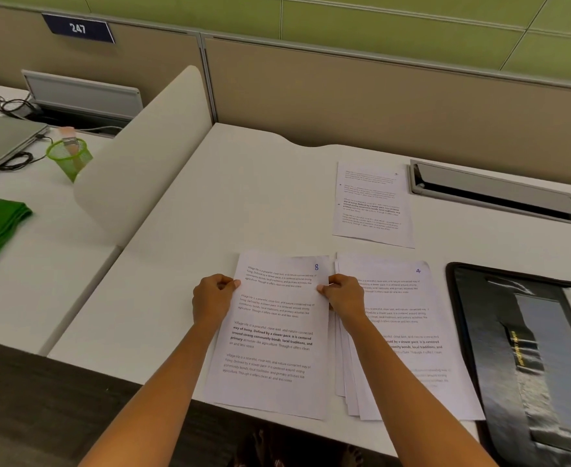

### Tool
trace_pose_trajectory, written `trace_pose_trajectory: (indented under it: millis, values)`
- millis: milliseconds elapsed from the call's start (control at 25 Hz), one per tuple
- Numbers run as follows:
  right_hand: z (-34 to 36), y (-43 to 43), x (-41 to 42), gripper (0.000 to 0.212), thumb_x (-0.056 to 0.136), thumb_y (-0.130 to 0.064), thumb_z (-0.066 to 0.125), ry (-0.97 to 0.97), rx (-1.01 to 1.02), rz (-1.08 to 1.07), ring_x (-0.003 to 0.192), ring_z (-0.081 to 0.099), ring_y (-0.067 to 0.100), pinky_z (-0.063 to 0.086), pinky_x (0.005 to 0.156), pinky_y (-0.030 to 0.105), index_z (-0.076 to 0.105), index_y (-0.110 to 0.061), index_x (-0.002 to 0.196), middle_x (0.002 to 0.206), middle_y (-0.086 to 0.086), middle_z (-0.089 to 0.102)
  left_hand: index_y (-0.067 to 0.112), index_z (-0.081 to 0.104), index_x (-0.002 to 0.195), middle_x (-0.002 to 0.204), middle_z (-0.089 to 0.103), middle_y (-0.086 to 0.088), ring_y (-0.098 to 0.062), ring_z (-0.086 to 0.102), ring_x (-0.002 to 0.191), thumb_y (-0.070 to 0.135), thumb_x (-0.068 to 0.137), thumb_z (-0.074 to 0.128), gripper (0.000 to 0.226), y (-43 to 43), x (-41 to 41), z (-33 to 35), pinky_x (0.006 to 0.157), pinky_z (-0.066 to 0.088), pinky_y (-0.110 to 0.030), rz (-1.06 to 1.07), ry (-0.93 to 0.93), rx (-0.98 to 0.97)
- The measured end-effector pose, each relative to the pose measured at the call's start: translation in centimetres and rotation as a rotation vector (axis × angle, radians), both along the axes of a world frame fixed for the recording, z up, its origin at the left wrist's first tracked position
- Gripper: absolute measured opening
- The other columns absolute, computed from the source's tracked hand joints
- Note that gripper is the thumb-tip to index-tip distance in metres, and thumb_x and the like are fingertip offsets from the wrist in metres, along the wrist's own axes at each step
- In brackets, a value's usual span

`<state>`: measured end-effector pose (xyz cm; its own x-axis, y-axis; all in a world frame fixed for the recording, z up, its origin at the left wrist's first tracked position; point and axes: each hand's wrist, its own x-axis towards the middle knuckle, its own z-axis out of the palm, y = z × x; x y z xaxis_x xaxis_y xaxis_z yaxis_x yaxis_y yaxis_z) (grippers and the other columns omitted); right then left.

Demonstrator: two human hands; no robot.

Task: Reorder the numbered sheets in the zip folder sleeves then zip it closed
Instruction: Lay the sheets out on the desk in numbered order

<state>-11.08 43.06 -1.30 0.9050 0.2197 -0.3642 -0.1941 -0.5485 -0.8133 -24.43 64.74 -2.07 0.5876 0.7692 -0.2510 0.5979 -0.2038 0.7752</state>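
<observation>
Sheet 8 (pixel 274 332) is pinched at its side edges by the left grip (pixel 211 298) and right grip (pixel 343 296). A stack (pixel 412 298) topped by 4 is seen alongside.

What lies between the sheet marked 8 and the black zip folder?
In the head view, a fanned stack of sheets, its top one marked 4, the right forearm across it.
</observation>
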Motion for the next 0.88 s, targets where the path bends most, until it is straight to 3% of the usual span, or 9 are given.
trace_pose_trajectory:
  millis: [480,880]
  values:
    - [-0.2,2.7,-0.7,0.02,0.083,-0.012,0.073,0.088,-0.002,-0.019,0.08,0.071,0.026,0.06,0.076,0.043,0.068,-0.007,0.102,0.091,0.009,0.073,0.011,0.071,0.1,0.095,0.072,-0.006,-0.023,0.062,0.082,0.032,0.091,0.065,0.023,3.1,0.8,0.4,0.076,0.05,-0.035,0.029,0.039,0.058]
    - [-0.3,7.8,-2.5,0.004,0.085,-0.001,0.069,0.171,0.047,-0.029,0.071,0.073,0.026,0.062,0.068,0.042,0.067,0.0,0.088,0.085,0.014,0.073,0.01,0.07,0.107,0.102,0.071,-0.009,-0.029,0.064,0.093,0.033,0.091,0.064,0.028,8.7,-0.6,1.2,0.077,0.048,-0.036,0.09,0.056,0.084]
